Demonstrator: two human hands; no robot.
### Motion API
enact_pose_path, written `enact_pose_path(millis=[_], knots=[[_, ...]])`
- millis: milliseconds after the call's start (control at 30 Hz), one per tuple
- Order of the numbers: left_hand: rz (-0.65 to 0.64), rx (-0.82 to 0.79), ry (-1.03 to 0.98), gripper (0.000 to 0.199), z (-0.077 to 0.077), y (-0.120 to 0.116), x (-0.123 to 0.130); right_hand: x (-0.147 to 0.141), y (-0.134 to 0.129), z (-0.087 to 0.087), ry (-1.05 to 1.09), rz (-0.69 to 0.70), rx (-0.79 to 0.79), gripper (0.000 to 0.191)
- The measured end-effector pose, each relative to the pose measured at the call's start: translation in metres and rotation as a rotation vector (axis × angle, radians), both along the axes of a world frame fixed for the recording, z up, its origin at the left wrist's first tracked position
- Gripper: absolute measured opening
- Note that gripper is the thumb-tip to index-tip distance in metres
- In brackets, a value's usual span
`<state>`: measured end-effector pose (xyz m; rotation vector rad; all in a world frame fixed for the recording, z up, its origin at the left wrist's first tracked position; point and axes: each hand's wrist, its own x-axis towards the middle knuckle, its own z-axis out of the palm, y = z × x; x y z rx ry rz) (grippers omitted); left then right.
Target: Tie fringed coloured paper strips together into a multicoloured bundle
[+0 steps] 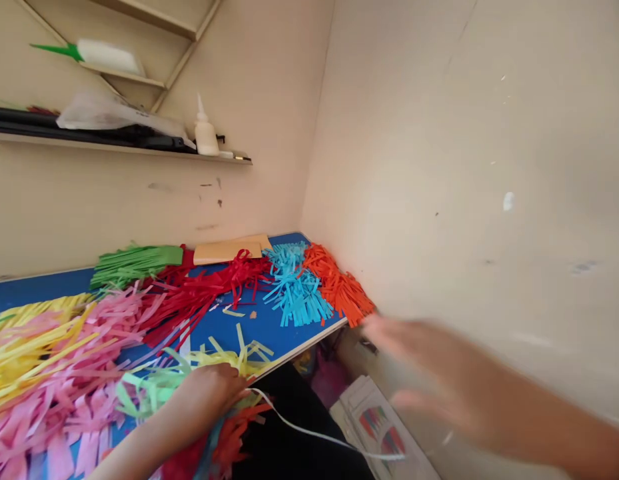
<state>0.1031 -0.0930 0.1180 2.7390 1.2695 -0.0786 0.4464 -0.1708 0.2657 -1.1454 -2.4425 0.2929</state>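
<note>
My left hand [212, 390] is closed at the table's front edge, gripping a white cord [309, 432] that trails right across a dark lap. Bunched around this hand are fringed paper strips in pale green [152, 390], pale yellow [246, 353] and orange [236, 430]. My right hand [429, 367], smeared by motion, is stretched out with thumb apart from the fingers and nothing visible in it. Its fingertips are close to the orange fringed paper [342, 283] at the table's right corner. Beside that lies blue fringed paper [296, 287].
On the blue table [284, 340] lie red [204, 287], green [136, 263], pink [104, 333] and yellow fringed paper [29, 347], plus a tan paper sheet [229, 250]. A wall shelf [139, 150] holds a glue bottle [206, 133]. A printed box [384, 427] sits below the table.
</note>
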Motion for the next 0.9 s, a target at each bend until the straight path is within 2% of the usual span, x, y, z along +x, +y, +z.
enact_pose_path(millis=[33, 100, 167, 200, 233, 300, 367, 467, 500, 600, 633, 700, 767, 800, 867, 900], knots=[[-0.008, 0.028, 0.026, 0.036, 0.001, 0.000, 0.004, -0.022, 0.008, -0.015, -0.031, 0.100, -0.103, 0.066], [0.014, 0.067, 0.049, 0.030, -0.001, -0.001, 0.007, -0.075, 0.036, -0.059, -0.034, 0.238, -0.353, 0.077], [0.066, 0.077, 0.055, 0.025, -0.005, -0.005, 0.004, -0.128, 0.065, -0.109, 0.038, 0.216, -0.565, 0.070], [0.096, 0.079, 0.056, 0.024, -0.006, -0.008, 0.000, -0.149, 0.076, -0.130, 0.066, 0.201, -0.683, 0.056], [0.127, 0.079, 0.054, 0.024, -0.007, -0.012, -0.005, -0.166, 0.085, -0.147, 0.080, 0.193, -0.734, 0.044], [0.175, 0.074, 0.034, 0.027, -0.007, -0.020, -0.017, -0.184, 0.097, -0.166, 0.092, 0.214, -0.751, 0.033], [0.195, 0.070, -0.004, 0.027, -0.007, -0.027, -0.029, -0.186, 0.106, -0.167, 0.124, 0.266, -0.713, 0.028], [0.201, 0.086, -0.081, 0.026, -0.005, -0.032, -0.044, -0.170, 0.118, -0.153, 0.236, 0.299, -0.630, 0.014], [0.202, 0.097, -0.111, 0.026, -0.004, -0.030, -0.048, -0.162, 0.123, -0.146, 0.273, 0.288, -0.588, 0.016], [0.229, 0.156, -0.234, 0.018, 0.000, -0.021, -0.061, -0.134, 0.140, -0.126, 0.356, 0.165, -0.495, 0.021], [0.268, 0.193, -0.287, 0.015, 0.001, -0.019, -0.067, -0.124, 0.148, -0.120, 0.404, 0.109, -0.489, 0.021], [0.416, 0.288, -0.394, 0.021, -0.004, -0.023, -0.082, -0.103, 0.164, -0.109, 0.569, -0.002, -0.496, 0.023], [0.636, 0.382, -0.481, 0.027, -0.019, -0.042, -0.097, -0.083, 0.181, -0.103, 0.748, -0.098, -0.556, 0.027], [0.754, 0.415, -0.512, 0.032, -0.032, -0.057, -0.101, -0.074, 0.188, -0.101, 0.761, -0.136, -0.607, 0.029], [0.959, 0.431, -0.553, 0.044, -0.065, -0.093, -0.101, -0.060, 0.197, -0.100, 0.668, -0.203, -0.650, 0.032], [1.019, 0.400, -0.565, 0.044, -0.084, -0.111, -0.096, -0.055, 0.198, -0.101, 0.587, -0.220, -0.646, 0.033]])
